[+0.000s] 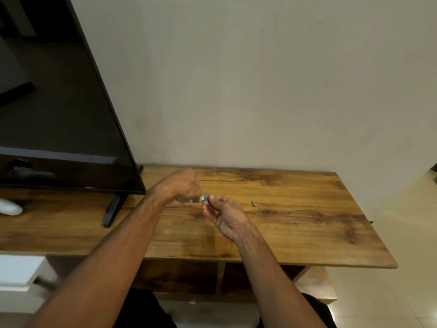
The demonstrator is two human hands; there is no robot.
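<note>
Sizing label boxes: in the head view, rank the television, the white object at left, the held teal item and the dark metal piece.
1. television
2. white object, cropped by the frame
3. teal item, partly hidden
4. dark metal piece

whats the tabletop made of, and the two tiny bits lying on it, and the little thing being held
Tabletop: wood or wood-print laminate, going by brown grain, dark knots and a slight sheen. Two tiny bits: probably metal, grey with a bright glint, though too small to be sure. Small teal piece: possibly plastic, matte colour with a pale patch; blur leaves it open.
</note>
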